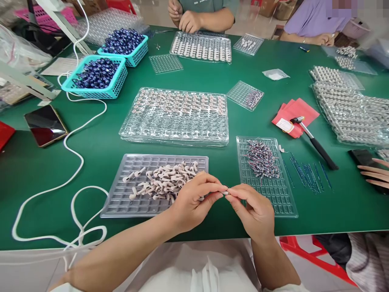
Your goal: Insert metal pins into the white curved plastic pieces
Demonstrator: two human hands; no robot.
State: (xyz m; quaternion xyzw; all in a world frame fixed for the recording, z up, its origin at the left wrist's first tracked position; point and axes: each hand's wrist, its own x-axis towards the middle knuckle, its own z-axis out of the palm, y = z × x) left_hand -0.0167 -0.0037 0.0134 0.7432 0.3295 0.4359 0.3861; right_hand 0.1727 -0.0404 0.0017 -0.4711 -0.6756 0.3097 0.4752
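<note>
My left hand [193, 200] and my right hand [255, 211] meet at the table's front edge, thumbs and forefingers pinched on a small white earbud piece [225, 192]. The fingertips cover most of it. Left of and partly behind my left hand, a grey gridded tray [117, 198] bears a pile of white earbud shells [167, 180]. Beyond my right hand lies a clear gridded tray [285, 202] with a heap of tiny wired parts [261, 158].
Stacked clear trays [173, 127] holding earbud parts lie ahead. A hammer [317, 148] rests partly on red packets [299, 109]. At left are teal baskets [117, 87], a phone [45, 125] and a white cable [82, 162]. Co-workers' hands [190, 22] show across the table and at right [375, 172].
</note>
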